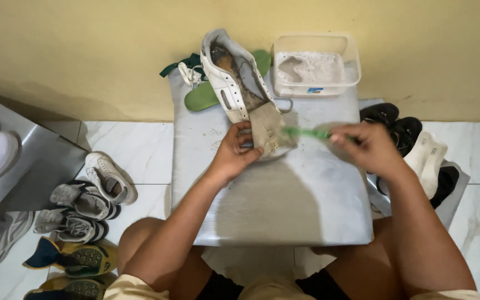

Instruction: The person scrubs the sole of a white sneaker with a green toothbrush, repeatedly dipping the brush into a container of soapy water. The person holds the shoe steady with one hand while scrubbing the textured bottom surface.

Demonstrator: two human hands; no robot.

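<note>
Head view: left hand (233, 153) fingers pinch the white shoe (239, 83), right hand (365, 145) fingers clamp a green brush (305, 133) beside it; hard scrubbing might knock the shoe loose.

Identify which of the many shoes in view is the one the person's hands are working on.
The white shoe on the grey table: left hand grips its pulled-out tongue, right hand holds a green brush. The others sit on the floor.

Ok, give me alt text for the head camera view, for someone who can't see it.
A left hand holds a dirty white shoe's tongue on a grey table while the right hand works a green brush against it. Powder tub behind, more shoes on the floor.
</note>
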